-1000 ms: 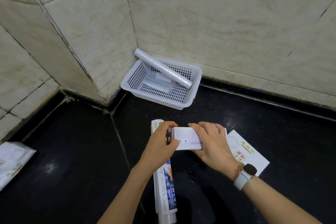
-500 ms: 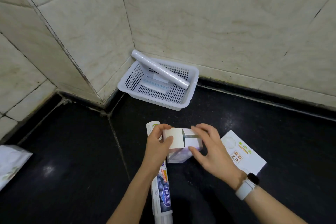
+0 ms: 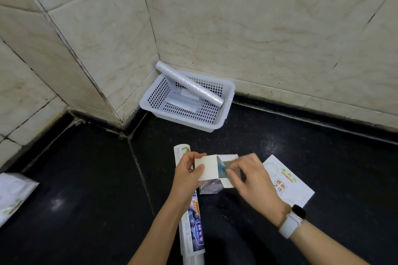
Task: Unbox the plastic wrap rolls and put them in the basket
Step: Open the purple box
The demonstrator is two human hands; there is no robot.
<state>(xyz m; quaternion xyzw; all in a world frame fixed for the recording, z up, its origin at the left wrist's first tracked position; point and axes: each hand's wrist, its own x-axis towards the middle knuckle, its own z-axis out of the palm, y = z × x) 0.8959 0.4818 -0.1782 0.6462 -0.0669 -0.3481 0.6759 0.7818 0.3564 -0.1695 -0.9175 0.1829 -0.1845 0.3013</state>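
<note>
My left hand (image 3: 187,175) grips a small white box (image 3: 207,171) by its left side, with the top flap standing open. Fingers of my right hand (image 3: 251,180) reach into the box opening, pinching something bluish inside. A white perforated basket (image 3: 224,114) sits in the tiled corner. One plastic wrap roll (image 3: 189,84) lies slanted across the basket, its upper end over the rim. A flat bluish pack (image 3: 183,101) lies on the basket floor. A long roll box with a blueberry print (image 3: 192,217) lies on the black floor under my left wrist.
A flat white carton with green and orange print (image 3: 288,183) lies right of my hands. A white bag (image 3: 13,193) sits at the left edge. Tiled walls close in the back and left; the floor is glossy black.
The small box was turned upright and its flap opened. My right hand shifted from holding the box's side to reaching into the opening.
</note>
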